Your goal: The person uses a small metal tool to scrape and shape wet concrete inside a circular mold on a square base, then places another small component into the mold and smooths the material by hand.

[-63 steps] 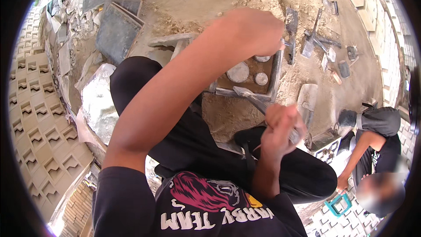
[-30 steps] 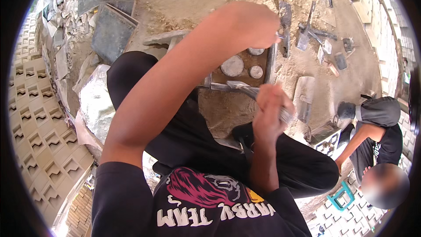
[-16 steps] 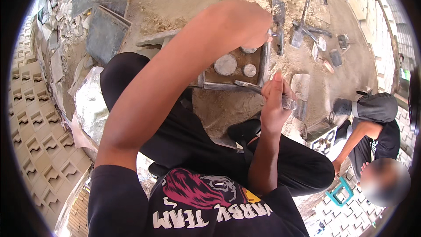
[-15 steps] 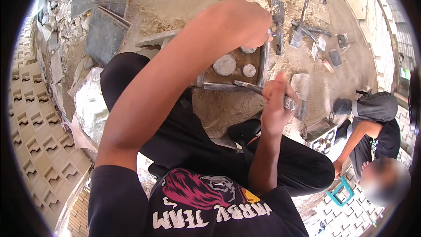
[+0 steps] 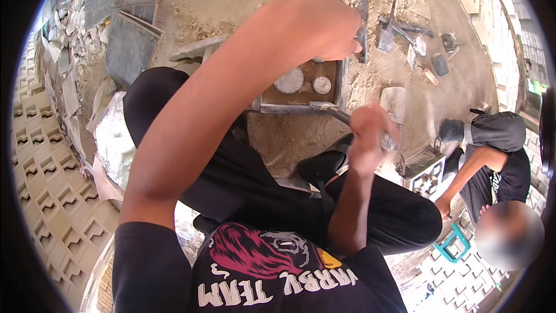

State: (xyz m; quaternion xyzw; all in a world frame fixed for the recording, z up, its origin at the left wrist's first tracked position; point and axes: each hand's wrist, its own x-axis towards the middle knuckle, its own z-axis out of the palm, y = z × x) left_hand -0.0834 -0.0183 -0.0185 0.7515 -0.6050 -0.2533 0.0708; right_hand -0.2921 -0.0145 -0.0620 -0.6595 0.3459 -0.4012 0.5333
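Evidently, your right hand [image 5: 369, 133] grips a flat-tipped metal tool [image 5: 337, 113].
A straight-sided frame [image 5: 342, 85] surrounds chalky round discs [image 5: 321, 85]; the grip of your left hand [image 5: 337, 30] cannot be determined.

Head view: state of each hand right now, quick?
Left hand: cannot be told, its grip is hidden.
Right hand: closed, holding a flat-bladed metal tool.

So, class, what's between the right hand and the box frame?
The head view shows a bladed tool running from the right hand to the near edge of the box frame.
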